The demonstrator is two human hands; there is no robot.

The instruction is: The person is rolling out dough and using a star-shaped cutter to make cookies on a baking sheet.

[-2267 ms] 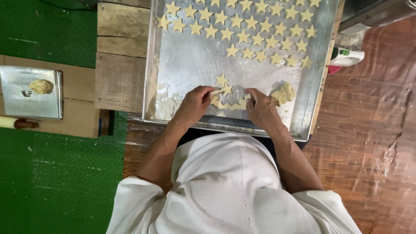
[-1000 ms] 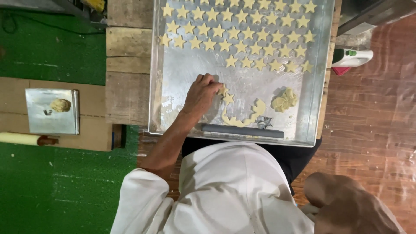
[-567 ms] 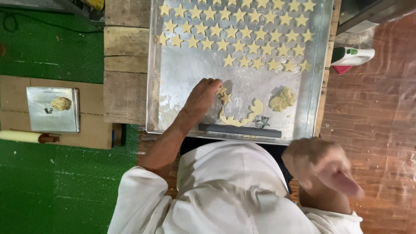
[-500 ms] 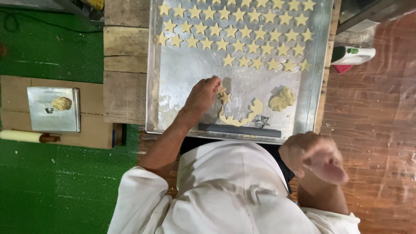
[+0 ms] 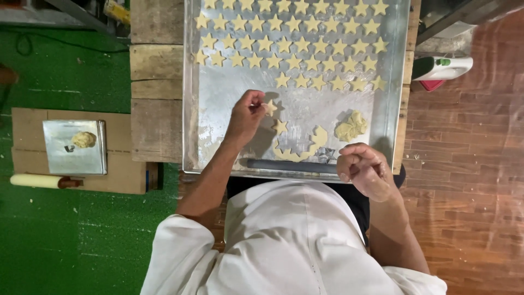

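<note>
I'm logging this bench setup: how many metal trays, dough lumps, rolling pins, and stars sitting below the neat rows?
Metal trays: 2, the big tray and the small tray
Dough lumps: 2, the big lump and the small lump
Rolling pin: 1
Stars below the rows: 2, the pinched star in the left hand grip, and the loose star
Total: 7

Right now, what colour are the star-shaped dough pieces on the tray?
Pale yellow star-shaped dough pieces, on the silver tray; head view.
</note>
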